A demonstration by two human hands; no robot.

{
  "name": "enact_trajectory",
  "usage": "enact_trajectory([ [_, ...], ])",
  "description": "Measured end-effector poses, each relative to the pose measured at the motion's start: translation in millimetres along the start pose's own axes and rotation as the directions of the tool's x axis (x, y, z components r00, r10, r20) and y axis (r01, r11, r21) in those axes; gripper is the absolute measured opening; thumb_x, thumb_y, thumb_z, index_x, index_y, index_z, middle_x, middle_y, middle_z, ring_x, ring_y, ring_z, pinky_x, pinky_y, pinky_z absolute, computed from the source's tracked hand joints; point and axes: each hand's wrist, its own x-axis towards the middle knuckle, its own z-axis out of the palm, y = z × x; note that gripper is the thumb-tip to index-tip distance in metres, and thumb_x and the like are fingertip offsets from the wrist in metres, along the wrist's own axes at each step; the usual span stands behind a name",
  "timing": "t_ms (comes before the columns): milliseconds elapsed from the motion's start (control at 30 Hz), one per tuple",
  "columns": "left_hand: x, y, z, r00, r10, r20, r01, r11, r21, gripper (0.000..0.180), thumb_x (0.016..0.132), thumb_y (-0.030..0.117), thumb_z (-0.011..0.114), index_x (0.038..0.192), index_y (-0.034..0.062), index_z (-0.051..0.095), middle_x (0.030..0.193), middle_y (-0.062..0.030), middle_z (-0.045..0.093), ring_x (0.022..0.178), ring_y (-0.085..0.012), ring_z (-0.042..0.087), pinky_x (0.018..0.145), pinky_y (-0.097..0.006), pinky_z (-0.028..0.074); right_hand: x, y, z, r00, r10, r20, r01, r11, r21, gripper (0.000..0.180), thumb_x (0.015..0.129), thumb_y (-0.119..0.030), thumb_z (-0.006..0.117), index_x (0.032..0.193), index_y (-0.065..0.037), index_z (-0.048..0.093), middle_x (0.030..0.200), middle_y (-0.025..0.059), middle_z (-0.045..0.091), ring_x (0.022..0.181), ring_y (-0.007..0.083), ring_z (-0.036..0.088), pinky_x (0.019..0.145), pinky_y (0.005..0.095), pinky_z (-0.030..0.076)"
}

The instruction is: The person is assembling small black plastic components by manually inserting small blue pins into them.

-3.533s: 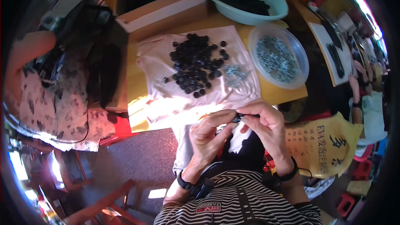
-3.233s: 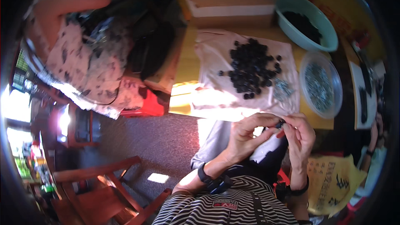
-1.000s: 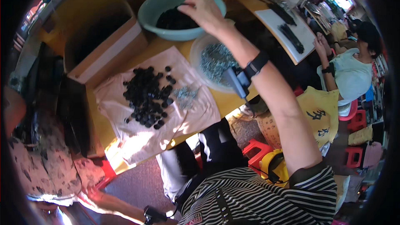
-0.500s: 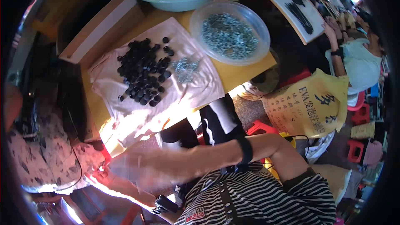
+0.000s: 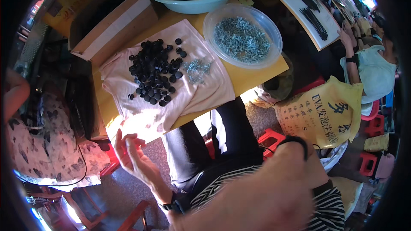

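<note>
My left hand (image 5: 136, 158) is just off the table's near left corner, palm up with its fingers loosely bent and apart; I see nothing in it. My right hand (image 5: 257, 201) is a large blur close in front of my striped shirt, its fingers smeared by motion. On the table, a pale pink cloth (image 5: 201, 96) bears a pile of small round black caps (image 5: 150, 66), some loose around it. Beside them lies a small heap of thin silvery screws or pins (image 5: 198, 71). A clear round tub (image 5: 207, 28) at the right holds many more.
A pale green basin (image 5: 192, 6) of black pieces stands at the back. An open cardboard box (image 5: 115, 28) is at the back left. At right are a white board (image 5: 295, 15) with black strips, a yellow sack (image 5: 319, 111), red stools (image 5: 272, 139) and a co-worker (image 5: 372, 70).
My right hand has swung from beside the left hand back toward my body at lower right. My left hand has risen toward the table corner. The view has shifted slightly.
</note>
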Motion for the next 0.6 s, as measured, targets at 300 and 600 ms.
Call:
enact_trajectory([
  [300, -18.6, 18.1, 11.4, 0.979, -0.086, 0.187, 0.094, 0.995, -0.031, 0.027, 0.09, 0.008, 0.059, 0.116, 0.0001, 0.058, 0.088, -0.006, 0.064, 0.067, -0.0079, 0.056, 0.063, -0.021, 0.044, -12.9, -20.5, 46.1, 0.996, 0.016, 0.089, -0.042, 0.953, 0.302, 0.034, 0.09, -0.022, 0.057, 0.111, 0.004, 0.058, 0.113, 0.0184, 0.056, 0.101, 0.0322, 0.054, 0.084, 0.043, 0.044],
  [600, -19.8, 28.0, -5.2, 0.953, -0.122, 0.276, 0.123, 0.992, 0.014, 0.026, 0.091, 0.01, 0.059, 0.116, 0.0002, 0.058, 0.088, -0.0049, 0.065, 0.07, -0.0078, 0.058, 0.064, -0.02, 0.044, -36.5, -33.1, 82.5, 0.994, 0.061, 0.094, -0.094, 0.91, 0.405, 0.043, 0.092, -0.027, 0.056, 0.116, 0.009, 0.055, 0.125, 0.0232, 0.052, 0.117, 0.0397, 0.048, 0.095, 0.0506, 0.039],
])
